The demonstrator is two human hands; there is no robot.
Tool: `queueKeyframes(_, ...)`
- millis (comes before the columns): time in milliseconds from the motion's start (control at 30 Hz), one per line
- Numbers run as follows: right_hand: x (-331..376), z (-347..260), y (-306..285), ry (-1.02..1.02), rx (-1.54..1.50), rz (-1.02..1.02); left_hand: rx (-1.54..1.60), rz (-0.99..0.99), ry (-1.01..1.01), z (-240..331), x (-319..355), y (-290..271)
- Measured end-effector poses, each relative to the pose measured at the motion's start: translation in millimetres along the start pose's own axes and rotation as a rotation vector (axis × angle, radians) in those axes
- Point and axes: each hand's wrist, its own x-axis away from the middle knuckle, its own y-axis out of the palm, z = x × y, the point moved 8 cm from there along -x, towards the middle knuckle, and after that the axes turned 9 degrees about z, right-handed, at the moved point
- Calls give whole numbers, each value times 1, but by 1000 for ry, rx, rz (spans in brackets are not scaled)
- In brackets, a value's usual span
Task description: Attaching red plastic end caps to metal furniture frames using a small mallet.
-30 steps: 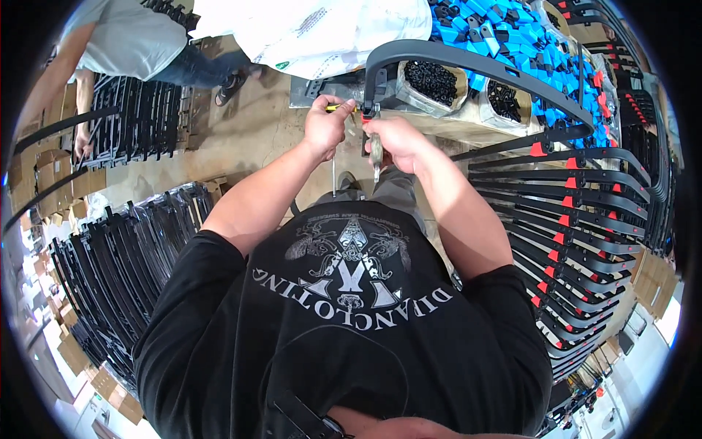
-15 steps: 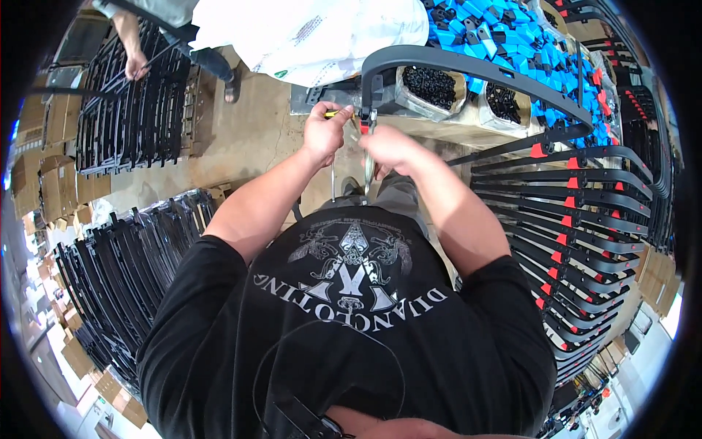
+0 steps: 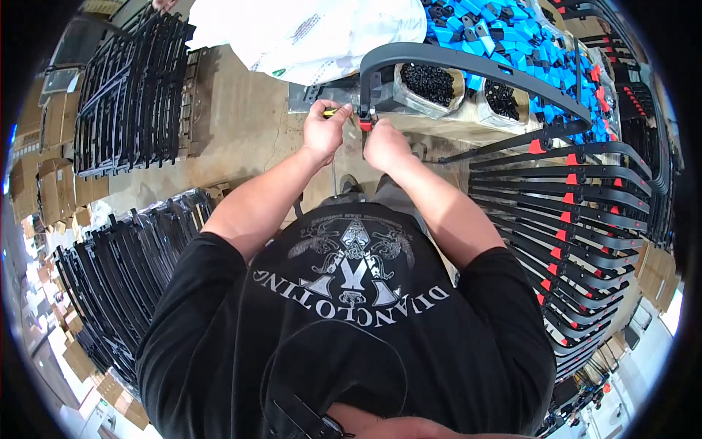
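My left hand [image 3: 323, 137] is closed around a tool with a yellow-and-black handle [image 3: 330, 113]; a thin metal shaft shows below the hand, and the tool's exact kind is unclear. Just right of it, my right hand [image 3: 386, 146] has its fingers pinched together beside a small red piece [image 3: 365, 126]. Whatever those fingers hold is hidden. The red piece sits at the near end of a curved black tube frame [image 3: 468, 60], which arches over the bench to the right.
Blue plastic parts [image 3: 504, 44] are heaped at the back right, near two bins of small black pieces [image 3: 428, 84]. A white sack [image 3: 307, 36] lies behind my hands. Curved black frames with red pieces [image 3: 570, 197] line my right; stacked black frames [image 3: 131, 95] and cartons stand left.
My right hand has moved slightly up and turned toward the red piece; the shiny item beneath it no longer shows. My left hand barely moved. The other person at upper left has mostly left view.
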Motion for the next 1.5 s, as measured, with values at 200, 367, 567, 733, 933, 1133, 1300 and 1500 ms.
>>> queueKeyframes(200, 23, -31, -20, 361, -596, -706, -22, 6, -28, -12, -1, -14)
queueKeyframes(367, 27, -38, -11, 381, -595, -808, -101, 44, 60, -13, -11, -16)
queueKeyframes(567, 5, 0, 18, 111, -413, -309, -109, 52, 212, 6, -2, -4)
queueKeyframes(733, 34, -42, -40, 644, -850, -656, -237, 175, 395, 8, 3, -15)
queueKeyframes(933, 12, 6, 19, 144, -332, -258, -184, 100, 375, 2, -4, -7)
queueKeyframes(1133, 39, -43, -36, 532, -583, -690, -195, 154, 348, 12, 3, -15)
queueKeyframes(1300, 18, -10, -3, 140, -97, -276, -200, 91, 195, 2, -4, -8)
queueKeyframes(1500, 36, -37, -25, 430, -649, -565, -135, 127, 217, 8, -2, -17)
